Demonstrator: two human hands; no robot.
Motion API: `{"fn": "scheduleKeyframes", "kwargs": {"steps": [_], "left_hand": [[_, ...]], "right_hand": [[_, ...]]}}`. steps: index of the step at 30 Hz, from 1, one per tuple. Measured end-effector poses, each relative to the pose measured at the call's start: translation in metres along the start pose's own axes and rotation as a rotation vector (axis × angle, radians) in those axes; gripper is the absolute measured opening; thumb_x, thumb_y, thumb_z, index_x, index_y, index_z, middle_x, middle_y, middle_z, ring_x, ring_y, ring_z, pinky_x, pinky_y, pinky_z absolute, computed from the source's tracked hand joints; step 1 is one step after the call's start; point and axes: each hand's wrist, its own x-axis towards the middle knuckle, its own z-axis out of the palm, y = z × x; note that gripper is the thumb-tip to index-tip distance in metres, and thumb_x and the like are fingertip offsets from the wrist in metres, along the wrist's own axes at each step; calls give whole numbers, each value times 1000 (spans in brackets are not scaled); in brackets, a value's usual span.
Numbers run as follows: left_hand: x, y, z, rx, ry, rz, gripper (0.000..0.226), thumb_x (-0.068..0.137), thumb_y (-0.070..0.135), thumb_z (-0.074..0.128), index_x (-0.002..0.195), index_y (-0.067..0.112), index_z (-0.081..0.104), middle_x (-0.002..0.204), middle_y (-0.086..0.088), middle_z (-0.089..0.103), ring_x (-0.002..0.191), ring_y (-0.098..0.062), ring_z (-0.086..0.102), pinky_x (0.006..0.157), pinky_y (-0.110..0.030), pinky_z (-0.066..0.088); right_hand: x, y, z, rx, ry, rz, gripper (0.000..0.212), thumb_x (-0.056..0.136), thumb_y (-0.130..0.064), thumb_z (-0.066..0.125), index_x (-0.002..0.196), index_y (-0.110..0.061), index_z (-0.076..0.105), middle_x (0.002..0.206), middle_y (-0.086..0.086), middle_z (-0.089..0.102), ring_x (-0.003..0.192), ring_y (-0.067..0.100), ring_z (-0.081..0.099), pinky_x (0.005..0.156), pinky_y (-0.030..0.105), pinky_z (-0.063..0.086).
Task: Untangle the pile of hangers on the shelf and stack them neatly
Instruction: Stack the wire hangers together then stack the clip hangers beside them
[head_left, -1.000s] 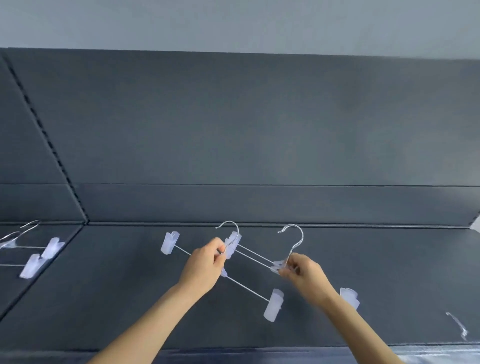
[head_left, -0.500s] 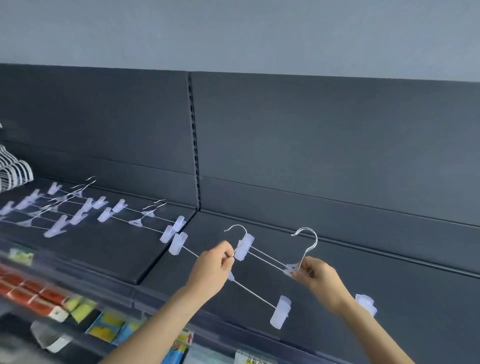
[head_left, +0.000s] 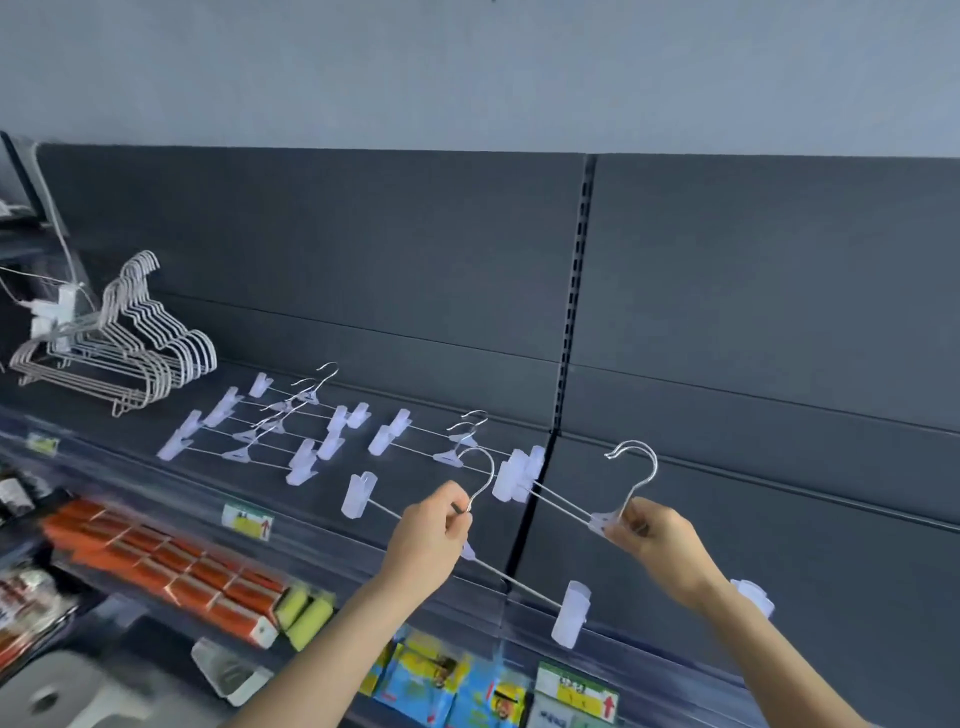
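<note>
Low centre, your left hand (head_left: 426, 540) pinches one clip hanger (head_left: 569, 613) by its hook and your right hand (head_left: 660, 540) pinches a second hanger (head_left: 602, 521) at its neck, both above the shelf (head_left: 727, 545): separating seems the step. Next, lay each squarely beside the rows (head_left: 249, 431) at mid-left

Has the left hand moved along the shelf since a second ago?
Yes, leftward: the left hand was right of the shelf seam, now left of it.

The left hand (head_left: 426, 540) and right hand (head_left: 660, 545) are bare, as are both slender forearms (head_left: 332, 639).
</note>
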Motion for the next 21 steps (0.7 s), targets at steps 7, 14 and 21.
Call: {"fn": "scheduleKeyframes", "kwargs": {"steps": [7, 14, 21], "left_hand": [[22, -31, -28, 29, 21, -48, 31, 90, 6, 48, 70, 29, 42, 47, 13, 57, 51, 1, 54, 55, -26, 43], [52, -45, -49, 61, 54, -85, 21, 89, 7, 48, 75, 22, 47, 48, 15, 59, 52, -6, 56, 60, -37, 50], [75, -67, -74, 58, 31, -71, 25, 88, 7, 48, 71, 25, 47, 51, 7, 57, 51, -10, 57, 62, -42, 51]], "right_hand": [[38, -15, 36, -97, -35, 17, 34, 87, -22, 60, 61, -13, 39, 78, -6, 65, 64, 13, 49, 58, 19, 38], [80, -31, 73, -96, -118, 9, 39, 88, -29, 57, 62, -14, 32, 67, -4, 46, 62, 17, 37, 57, 27, 31], [114, -45, 124, -101, -226, 24, 34, 89, -26, 56, 63, -18, 36, 93, 0, 69, 77, 16, 55, 75, 30, 45]]}}
